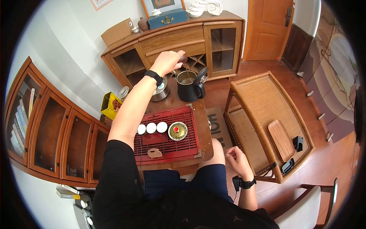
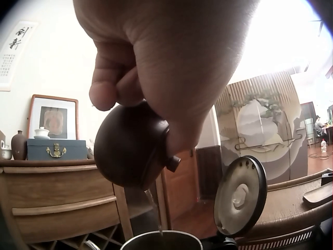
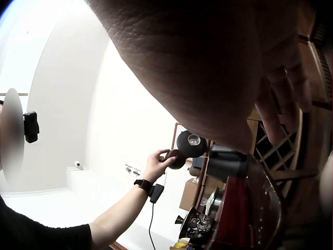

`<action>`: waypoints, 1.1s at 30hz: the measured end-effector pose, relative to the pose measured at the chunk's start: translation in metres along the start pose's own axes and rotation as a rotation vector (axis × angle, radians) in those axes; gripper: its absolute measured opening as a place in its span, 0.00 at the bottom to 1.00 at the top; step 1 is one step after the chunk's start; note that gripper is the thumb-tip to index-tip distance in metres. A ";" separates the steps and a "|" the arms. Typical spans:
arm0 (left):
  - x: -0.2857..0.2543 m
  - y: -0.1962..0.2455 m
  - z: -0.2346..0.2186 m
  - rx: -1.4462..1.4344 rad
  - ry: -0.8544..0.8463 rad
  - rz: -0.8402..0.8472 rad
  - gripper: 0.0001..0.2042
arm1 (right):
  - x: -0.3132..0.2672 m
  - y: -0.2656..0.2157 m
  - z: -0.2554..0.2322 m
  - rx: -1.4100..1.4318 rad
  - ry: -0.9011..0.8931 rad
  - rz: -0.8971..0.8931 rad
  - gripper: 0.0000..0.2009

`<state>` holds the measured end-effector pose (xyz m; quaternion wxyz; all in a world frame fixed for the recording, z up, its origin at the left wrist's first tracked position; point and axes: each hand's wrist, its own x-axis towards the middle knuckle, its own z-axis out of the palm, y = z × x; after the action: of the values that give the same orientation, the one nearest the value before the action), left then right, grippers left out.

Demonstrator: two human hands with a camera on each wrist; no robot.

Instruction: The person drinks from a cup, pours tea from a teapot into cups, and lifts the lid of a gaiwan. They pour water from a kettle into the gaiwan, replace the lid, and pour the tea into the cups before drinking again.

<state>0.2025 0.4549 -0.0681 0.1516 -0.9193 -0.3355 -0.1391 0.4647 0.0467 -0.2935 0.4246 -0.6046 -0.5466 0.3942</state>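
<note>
My left hand [image 1: 167, 63] holds a small dark brown teapot [image 2: 125, 148] tilted with its mouth downward. A thin stream of liquid [image 2: 153, 205] runs from it into the black kettle [image 1: 186, 92]. The kettle's lid [image 2: 241, 197] stands raised on its hinge. In the right wrist view the teapot [image 3: 176, 159] shows beside that lid. Beside my right thigh, my right hand [image 1: 240, 163] hangs with loosely curled fingers and holds nothing.
A red slatted tea tray [image 1: 171, 152] bears several white cups [image 1: 151, 128], a round vessel with a red knob [image 1: 178, 134] and a small tan piece [image 1: 154, 153]. A steel pot [image 1: 162, 92] stands left of the kettle. A rattan cart [image 1: 259, 99] is at right.
</note>
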 end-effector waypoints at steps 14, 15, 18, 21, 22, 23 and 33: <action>0.000 -0.005 0.011 -0.029 -0.030 -0.002 0.23 | 0.005 0.003 0.001 -0.041 0.006 -0.014 0.05; 0.000 -0.006 0.012 -0.029 -0.031 -0.003 0.23 | 0.005 0.003 0.002 -0.040 0.005 -0.014 0.05; -0.001 -0.006 0.013 -0.033 -0.041 -0.012 0.23 | 0.006 0.004 0.002 -0.080 -0.007 -0.050 0.05; -0.001 -0.008 0.014 -0.030 -0.035 -0.005 0.23 | 0.007 -0.001 0.002 -0.061 0.006 -0.072 0.04; 0.000 -0.009 0.015 -0.035 -0.030 -0.002 0.23 | 0.007 -0.002 0.002 -0.067 0.003 -0.077 0.04; 0.000 -0.009 0.016 -0.039 -0.024 0.002 0.23 | 0.007 -0.002 0.002 -0.073 0.000 -0.082 0.04; 0.000 -0.007 0.013 -0.049 -0.025 0.012 0.24 | 0.005 -0.002 0.000 -0.080 0.005 -0.095 0.03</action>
<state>0.2000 0.4645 -0.0789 0.1258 -0.9264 -0.3281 -0.1350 0.4642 0.0520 -0.2915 0.4198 -0.5952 -0.5891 0.3500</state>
